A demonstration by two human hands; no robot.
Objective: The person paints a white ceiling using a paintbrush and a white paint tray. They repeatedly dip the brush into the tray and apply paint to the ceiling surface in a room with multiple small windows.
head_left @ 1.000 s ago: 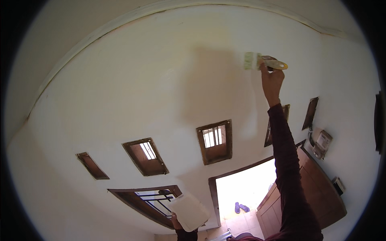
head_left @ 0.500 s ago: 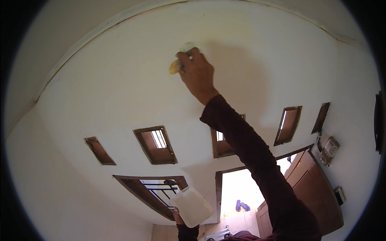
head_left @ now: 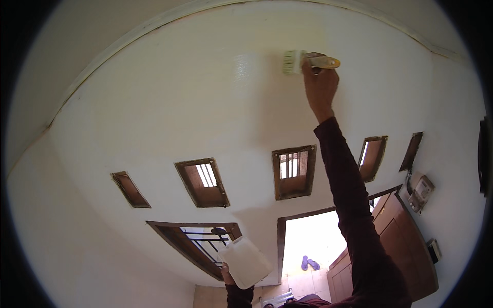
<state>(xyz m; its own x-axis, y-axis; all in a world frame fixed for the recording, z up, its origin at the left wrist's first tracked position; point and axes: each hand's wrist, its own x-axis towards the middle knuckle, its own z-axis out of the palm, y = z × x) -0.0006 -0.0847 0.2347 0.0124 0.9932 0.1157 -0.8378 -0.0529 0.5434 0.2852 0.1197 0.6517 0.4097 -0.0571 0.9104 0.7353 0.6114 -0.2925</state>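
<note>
Pale wall (head_left: 154, 102) all around the raised right hand (head_left: 321, 87), with a shiny streak (head_left: 240, 72) left of the grip. Beneath it, a row of small brown-framed openings (head_left: 294, 191); farther down, a bright doorway (head_left: 303, 236) with purple sandals (head_left: 309, 263), and a brown door (head_left: 405, 246) to the lower right. Lower left of the grip, a barred window (head_left: 192, 246), partly masked by a white container (head_left: 246, 263) clamped in the left hand (head_left: 226, 274). Right arm stretched upward, dark sleeve (head_left: 354, 215) crossing the doorway's edge; fingers closed around the brush (head_left: 291, 62), bristles pointing left, yellow-ended handle right. Cannot tell whether touching the wall.
</note>
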